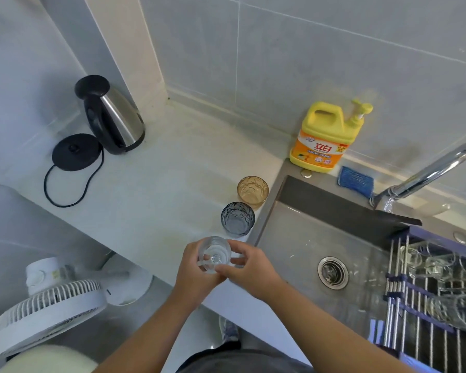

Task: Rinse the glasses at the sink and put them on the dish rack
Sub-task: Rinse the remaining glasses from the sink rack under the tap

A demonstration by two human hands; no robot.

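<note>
Glass, clear (214, 253), held in both hands above the front edge of the worktop (151, 200), just left of the sink (301, 238). Left hand (194, 273) curled round its left side; right hand (249, 273) gripping it from the right, fingers wrapped over the wall. Glass is tilted; cannot tell which end faces the camera.

Two more tumblers stand upright on the worktop along the sink's left rim: a grey glass (237, 218) nearest the hands, an amber glass (253, 191) just behind it, the two nearly touching.

Sink basin is steel, with the drain (333, 271) towards its right. Faucet (428, 173) arcs in from the back right. Dish rack (404, 332) of metal rods spans the right part of the sink; several clear glasses (457, 313) lie on it.

Behind the sink: yellow detergent bottle (326, 135) with pump, against the tiled wall; blue sponge (355, 180) just to its right.

Far left of the worktop: steel kettle (111, 114) standing off its black base (76, 152), cord looped in front. White fan (46, 310) on the floor below.
</note>
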